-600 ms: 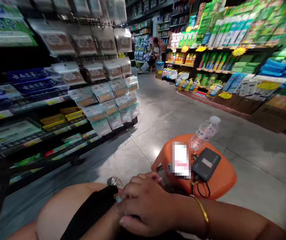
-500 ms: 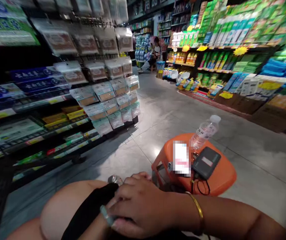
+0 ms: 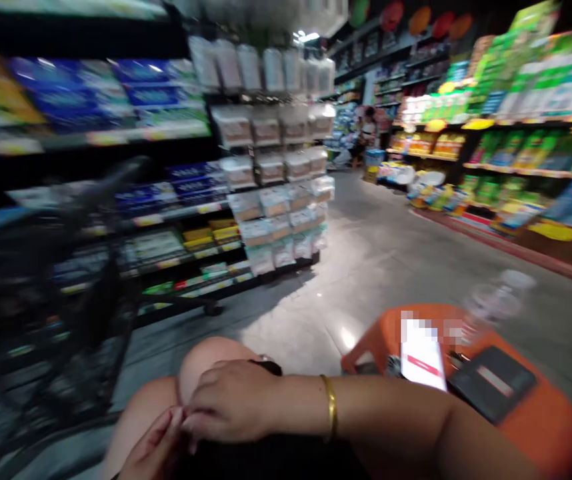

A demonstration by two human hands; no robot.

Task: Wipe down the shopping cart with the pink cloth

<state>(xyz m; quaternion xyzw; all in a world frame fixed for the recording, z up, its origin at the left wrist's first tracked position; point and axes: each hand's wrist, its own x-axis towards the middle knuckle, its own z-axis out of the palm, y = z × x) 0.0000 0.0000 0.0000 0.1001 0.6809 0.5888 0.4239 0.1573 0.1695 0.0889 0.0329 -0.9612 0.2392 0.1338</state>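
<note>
My right hand [image 3: 236,402] reaches across my lap, its fingers curled down against the fingertips of my left hand [image 3: 159,437]. The left thumb and forefinger are pinched together. Whatever lies between the fingers, if anything, is hidden. A gold bangle [image 3: 331,408] circles my right wrist. Beneath the hands are my bare knees [image 3: 211,353] and dark clothing [image 3: 276,457]. Beside my right forearm, an orange stool [image 3: 559,427] bears a lit phone [image 3: 422,360], a dark flat rectangular case [image 3: 496,383] and a clear plastic bottle [image 3: 499,303], blurred.
Shelves of boxed goods [image 3: 151,87] and a rack of hanging packets [image 3: 281,200] stand ahead and left. At the left edge is a dark, blurred frame with a handle [image 3: 116,180]. Stocked shelves [image 3: 516,127] line the right. A person [image 3: 367,127] sits far down the aisle.
The view has swung left and up, so the stool sits further right. My right hand has come off the left wrist area, and both hands now meet at the fingertips.
</note>
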